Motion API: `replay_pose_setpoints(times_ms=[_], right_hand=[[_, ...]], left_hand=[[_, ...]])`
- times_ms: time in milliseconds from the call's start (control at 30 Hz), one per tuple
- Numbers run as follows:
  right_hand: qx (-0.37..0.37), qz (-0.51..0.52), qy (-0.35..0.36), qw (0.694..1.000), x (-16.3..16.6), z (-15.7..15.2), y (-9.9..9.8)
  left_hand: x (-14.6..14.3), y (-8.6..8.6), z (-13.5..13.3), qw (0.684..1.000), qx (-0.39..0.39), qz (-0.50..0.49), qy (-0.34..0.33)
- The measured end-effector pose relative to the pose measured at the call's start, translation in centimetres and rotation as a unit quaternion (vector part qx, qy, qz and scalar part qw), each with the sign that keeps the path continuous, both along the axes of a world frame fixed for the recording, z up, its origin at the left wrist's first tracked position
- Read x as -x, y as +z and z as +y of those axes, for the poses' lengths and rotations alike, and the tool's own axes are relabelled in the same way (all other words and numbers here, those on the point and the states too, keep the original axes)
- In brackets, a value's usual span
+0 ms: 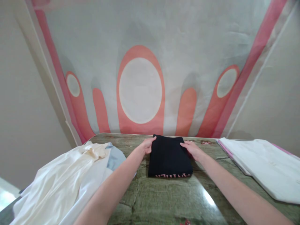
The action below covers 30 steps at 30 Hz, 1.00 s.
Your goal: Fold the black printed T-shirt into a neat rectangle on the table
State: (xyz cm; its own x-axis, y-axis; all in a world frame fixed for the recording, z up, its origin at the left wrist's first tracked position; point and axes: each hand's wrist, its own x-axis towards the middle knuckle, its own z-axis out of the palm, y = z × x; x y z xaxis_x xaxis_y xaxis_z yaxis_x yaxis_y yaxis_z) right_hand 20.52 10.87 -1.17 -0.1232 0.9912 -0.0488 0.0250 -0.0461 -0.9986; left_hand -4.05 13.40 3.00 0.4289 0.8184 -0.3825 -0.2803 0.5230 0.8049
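Observation:
A black garment [170, 156], folded into a compact rectangle, is at the middle of the table near its far edge. Pink lettering, partly hidden by the fold, runs along its near edge. My left hand [148, 145] grips its far left corner, thumb on top. On the other side, my right hand [191, 149] holds the right edge near the far corner, thumb over the cloth and the other fingers mostly hidden beneath.
Loose cream and white garments [61, 181] are heaped on the left, with a light blue cloth [116, 156] beside them. Folded white clothes [267, 165] with pink edges lie on the right. The green patterned table [150, 200] meets a printed backdrop [140, 90] behind.

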Motion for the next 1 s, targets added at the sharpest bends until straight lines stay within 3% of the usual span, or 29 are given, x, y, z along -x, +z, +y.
replay_pose_setpoints(times_ms=[167, 267, 400, 600, 833, 1000], right_hand=[[-0.037, -0.051, 0.007, 0.998, -0.3, 1.1, -2.5], [-0.082, -0.075, -0.018, 0.994, -0.5, 1.6, -3.1], [-0.145, -0.185, -0.076, 0.969, -0.7, 2.5, -3.9], [-0.136, -0.244, -0.130, 0.951, -1.0, 3.1, -4.5], [-0.111, -0.238, -0.180, 0.948, -1.2, 3.1, -5.2], [-0.109, -0.236, -0.180, 0.949, -1.2, 3.1, -5.2]], left_hand=[[0.1, -2.9, 0.9, 1.000, 0.001, 0.002, 0.023], [0.1, -3.3, 1.1, 0.999, -0.019, 0.017, 0.037], [0.0, -3.9, 1.4, 0.997, -0.045, 0.033, 0.054], [-0.2, -4.9, 2.2, 0.983, -0.125, 0.085, 0.104], [1.4, -5.3, 3.3, 0.929, -0.241, 0.208, 0.187], [2.4, -5.0, 3.4, 0.878, -0.327, 0.287, 0.201]])
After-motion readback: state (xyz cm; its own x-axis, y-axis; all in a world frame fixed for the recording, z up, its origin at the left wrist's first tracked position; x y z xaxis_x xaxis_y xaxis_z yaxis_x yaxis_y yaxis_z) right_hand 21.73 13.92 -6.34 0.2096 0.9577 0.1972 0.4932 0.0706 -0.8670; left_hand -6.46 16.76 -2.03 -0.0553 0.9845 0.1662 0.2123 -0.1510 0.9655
